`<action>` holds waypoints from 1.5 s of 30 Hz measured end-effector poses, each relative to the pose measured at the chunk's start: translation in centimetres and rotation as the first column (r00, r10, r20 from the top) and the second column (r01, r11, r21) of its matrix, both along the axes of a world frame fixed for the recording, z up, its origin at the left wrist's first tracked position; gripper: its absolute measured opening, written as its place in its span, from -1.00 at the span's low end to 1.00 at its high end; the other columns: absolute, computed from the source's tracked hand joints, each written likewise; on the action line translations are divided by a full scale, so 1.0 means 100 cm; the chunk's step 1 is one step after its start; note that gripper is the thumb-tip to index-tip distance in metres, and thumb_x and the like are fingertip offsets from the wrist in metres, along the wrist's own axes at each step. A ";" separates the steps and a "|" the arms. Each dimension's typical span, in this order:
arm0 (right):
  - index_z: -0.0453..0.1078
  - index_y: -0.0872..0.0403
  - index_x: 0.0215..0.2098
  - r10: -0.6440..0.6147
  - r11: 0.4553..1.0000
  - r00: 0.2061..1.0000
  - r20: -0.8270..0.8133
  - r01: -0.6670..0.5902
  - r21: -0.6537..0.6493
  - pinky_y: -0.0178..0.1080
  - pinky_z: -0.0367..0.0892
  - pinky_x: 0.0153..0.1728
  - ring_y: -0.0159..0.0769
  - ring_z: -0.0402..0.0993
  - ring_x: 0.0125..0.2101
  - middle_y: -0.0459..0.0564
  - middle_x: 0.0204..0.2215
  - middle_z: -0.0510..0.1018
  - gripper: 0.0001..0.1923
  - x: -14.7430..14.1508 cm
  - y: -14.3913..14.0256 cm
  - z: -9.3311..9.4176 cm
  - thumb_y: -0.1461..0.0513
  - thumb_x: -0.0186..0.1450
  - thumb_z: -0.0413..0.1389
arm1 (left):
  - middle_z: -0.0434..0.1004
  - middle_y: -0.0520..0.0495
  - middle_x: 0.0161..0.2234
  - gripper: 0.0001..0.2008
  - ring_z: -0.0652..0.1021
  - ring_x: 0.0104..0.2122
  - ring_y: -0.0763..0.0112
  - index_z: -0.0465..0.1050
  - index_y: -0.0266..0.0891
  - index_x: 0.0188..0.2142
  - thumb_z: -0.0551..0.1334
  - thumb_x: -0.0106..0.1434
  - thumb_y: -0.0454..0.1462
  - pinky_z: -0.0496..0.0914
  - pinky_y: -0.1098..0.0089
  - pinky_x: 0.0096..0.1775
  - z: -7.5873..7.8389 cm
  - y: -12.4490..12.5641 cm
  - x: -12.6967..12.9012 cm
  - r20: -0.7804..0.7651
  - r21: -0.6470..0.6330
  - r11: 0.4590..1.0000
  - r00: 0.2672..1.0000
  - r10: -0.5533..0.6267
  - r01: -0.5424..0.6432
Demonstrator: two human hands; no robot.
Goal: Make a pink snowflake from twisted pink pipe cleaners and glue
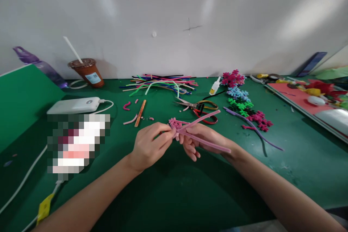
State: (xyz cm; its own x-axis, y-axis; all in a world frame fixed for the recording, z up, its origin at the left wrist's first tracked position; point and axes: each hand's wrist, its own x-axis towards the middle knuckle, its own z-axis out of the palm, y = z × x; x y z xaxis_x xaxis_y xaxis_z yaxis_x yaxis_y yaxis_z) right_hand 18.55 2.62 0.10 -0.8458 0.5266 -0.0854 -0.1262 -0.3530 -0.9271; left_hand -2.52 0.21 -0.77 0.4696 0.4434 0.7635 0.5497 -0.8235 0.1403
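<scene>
Both my hands meet over the front middle of the table around a pink pipe cleaner shape [176, 123]. My left hand [152, 143] pinches its left side between thumb and fingers. From the right, my right hand [202, 137] grips it, with the lower fingers loosely curled. Two long pink pipe cleaner ends [209, 143] stick out to the right across my right hand. Just beyond lie scissors [194, 105] with one yellow and one red handle, blades apart. Short pink offcuts [130, 119] and a patterned brown stick [140, 113] rest left of them.
A pile of coloured pipe cleaners [160, 84] lies against the wall. Right of it are a glue bottle [214, 87], fuzzy finished shapes [239, 96] and a purple pipe cleaner [258, 133]. At left stand a drink cup [88, 74], a purple bottle [46, 69] and a cabled power bank [73, 105].
</scene>
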 end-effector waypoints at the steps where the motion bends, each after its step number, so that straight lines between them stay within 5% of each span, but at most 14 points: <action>1: 0.32 0.16 -0.30 -0.006 1.000 1.000 0.010 0.006 0.009 -0.42 0.22 -0.68 -0.40 0.43 -0.63 -0.15 -0.66 0.36 -0.69 0.000 0.000 0.001 0.11 0.37 -0.11 | 0.52 -0.10 -0.30 -0.76 0.53 -0.31 0.37 0.43 -0.21 -0.18 0.21 0.17 -0.47 0.45 0.37 -0.27 -0.001 0.001 -0.001 -0.035 0.008 1.000 0.999 -0.017 0.018; 7: 0.29 0.14 -0.41 -0.093 0.995 0.986 0.138 0.088 0.045 -0.43 0.21 -0.70 -0.43 0.38 -0.68 -0.16 -0.69 0.36 -0.79 -0.001 0.001 -0.001 0.20 0.34 -0.03 | 0.51 -0.11 -0.29 -0.77 0.53 -0.25 0.33 0.43 -0.23 -0.17 0.20 0.19 -0.46 0.45 0.33 -0.22 -0.002 0.003 0.001 -0.133 0.007 0.999 0.990 -0.040 0.042; 13: 0.28 0.13 -0.47 -0.128 0.992 0.965 0.227 0.122 0.042 -0.47 -0.06 -0.73 -0.58 -0.06 -0.75 -0.30 -0.77 0.10 -0.82 0.003 0.003 0.004 0.24 0.29 0.01 | 0.53 -0.09 -0.26 -0.80 0.54 -0.26 0.36 0.41 -0.27 -0.16 0.23 0.20 -0.44 0.45 0.34 -0.20 -0.007 0.007 0.005 -0.097 -0.080 0.995 0.992 -0.075 0.067; 19: 0.27 0.12 -0.46 -0.101 0.992 0.968 0.230 0.079 0.103 -0.44 0.03 -0.71 -0.56 0.02 -0.75 -0.29 -0.77 0.13 -0.78 0.003 0.003 0.001 0.17 0.29 0.05 | 0.52 -0.06 -0.29 -0.85 0.52 -0.28 0.41 0.41 -0.27 -0.23 0.23 0.20 -0.45 0.42 0.39 -0.21 -0.007 0.004 0.008 -0.030 -0.140 0.985 0.993 -0.110 0.105; 22: 0.28 0.12 -0.43 -0.085 0.984 0.966 0.245 0.043 0.172 -0.41 0.15 -0.65 -0.52 0.12 -0.71 -0.26 -0.74 0.17 -0.78 0.005 0.004 0.001 0.16 0.33 0.00 | 0.48 -0.04 -0.33 -0.92 0.49 -0.31 0.45 0.41 -0.26 -0.32 0.18 0.25 -0.42 0.38 0.42 -0.25 -0.001 0.000 0.012 0.067 -0.361 0.926 0.993 -0.092 0.110; 24: 0.31 0.12 -0.40 -0.104 0.947 0.956 0.273 0.012 0.321 -0.40 0.18 -0.61 -0.51 0.17 -0.68 -0.23 -0.69 0.22 -0.79 0.006 0.005 0.003 0.18 0.34 -0.02 | 0.43 -0.02 -0.38 -0.87 0.45 -0.38 0.48 0.39 -0.27 -0.40 0.14 0.29 -0.37 0.34 0.43 -0.31 0.005 -0.002 0.015 0.171 -0.606 0.784 0.985 -0.031 0.130; 26: 0.35 0.12 -0.38 -0.169 0.830 0.942 0.291 -0.024 0.557 -0.38 0.24 -0.49 -0.48 0.28 -0.57 -0.15 -0.58 0.36 -0.81 0.008 0.006 0.005 0.25 0.34 -0.03 | 0.37 0.01 -0.44 -0.81 0.40 -0.45 0.50 0.36 -0.28 -0.46 0.15 0.29 -0.29 0.29 0.45 -0.39 0.009 -0.001 0.018 0.247 -0.814 0.551 0.968 0.038 0.186; 30: 0.43 0.10 -0.29 -0.344 0.368 0.900 0.268 -0.133 0.920 -0.31 0.24 -0.30 -0.38 0.39 -0.34 -0.02 -0.36 0.51 -0.73 0.011 0.005 0.008 0.33 0.38 -0.11 | 0.28 0.07 -0.55 -0.74 0.30 -0.56 0.57 0.28 -0.28 -0.50 0.15 0.28 -0.20 0.19 0.49 -0.52 0.009 0.004 0.018 0.443 -0.896 0.033 0.882 0.163 0.443; 33: 0.43 0.12 -0.28 -0.427 0.170 0.873 0.236 -0.179 0.969 -0.29 0.20 -0.36 -0.36 0.36 -0.41 0.00 -0.42 0.49 -0.69 0.011 0.002 0.008 0.31 0.40 -0.15 | 0.27 0.08 -0.56 -0.71 0.28 -0.59 0.60 0.27 -0.29 -0.48 0.15 0.29 -0.15 0.16 0.52 -0.56 0.008 0.007 0.017 0.504 -0.832 -0.130 0.833 0.226 0.539; 35: 0.42 0.11 -0.33 -0.433 0.280 0.872 0.228 -0.111 0.954 -0.30 0.21 -0.34 -0.37 0.37 -0.39 -0.02 -0.42 0.49 -0.71 0.008 0.001 0.008 0.31 0.39 -0.12 | 0.30 0.06 -0.53 -0.73 0.31 -0.57 0.59 0.32 -0.29 -0.44 0.14 0.30 -0.15 0.19 0.52 -0.54 0.009 0.007 0.017 0.484 -0.867 -0.024 0.853 0.196 0.498; 37: 0.39 0.11 -0.39 -0.433 0.528 0.872 0.230 0.038 0.849 -0.34 0.22 -0.39 -0.42 0.36 -0.45 -0.07 -0.47 0.47 -0.75 0.004 0.000 0.008 0.26 0.38 -0.07 | 0.39 0.01 -0.42 -0.81 0.40 -0.45 0.53 0.38 -0.27 -0.32 0.15 0.30 -0.17 0.27 0.51 -0.48 0.009 0.005 0.017 0.423 -0.890 0.253 0.894 0.151 0.378; 40: 0.31 0.11 -0.46 -0.341 0.873 0.905 0.256 0.204 0.443 -0.40 0.13 -0.61 -0.50 0.17 -0.68 -0.20 -0.70 0.28 -0.74 -0.003 -0.002 0.006 0.17 0.35 -0.02 | 0.43 -0.07 -0.19 -0.78 0.44 -0.29 0.47 0.38 -0.23 -0.12 0.24 0.23 -0.25 0.36 0.48 -0.37 0.007 0.001 0.017 0.274 -0.729 0.661 0.961 0.046 0.177; 42: 0.26 0.10 -0.49 -0.252 0.964 0.937 0.243 0.220 0.151 -0.42 0.03 -0.70 -0.53 0.05 -0.77 -0.27 -0.79 0.14 -0.73 -0.006 -0.003 0.005 0.17 0.33 -0.01 | 0.43 -0.07 -0.18 -0.78 0.45 -0.29 0.48 0.38 -0.25 -0.13 0.25 0.22 -0.32 0.38 0.47 -0.33 0.003 0.000 0.016 0.200 -0.576 0.806 0.980 -0.023 0.136; 45: 0.23 0.11 -0.53 -0.178 0.972 0.966 0.189 0.203 -0.119 -0.45 -0.07 -0.76 -0.56 -0.04 -0.79 -0.29 -0.80 0.06 -0.73 -0.007 -0.004 0.005 0.20 0.32 -0.02 | 0.46 -0.05 -0.28 -0.88 0.47 -0.27 0.47 0.38 -0.28 -0.22 0.20 0.24 -0.43 0.38 0.44 -0.23 -0.002 0.000 0.015 0.167 -0.426 0.896 0.984 -0.060 0.127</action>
State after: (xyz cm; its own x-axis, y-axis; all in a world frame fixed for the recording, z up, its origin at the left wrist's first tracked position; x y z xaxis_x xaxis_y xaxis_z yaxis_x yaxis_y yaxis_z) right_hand 17.87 2.21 0.60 -0.6959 0.6496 -0.3061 -0.0424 -0.4626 -0.8855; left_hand -1.04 0.18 -1.01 0.4237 0.7051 0.5686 0.4185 -0.7091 0.5675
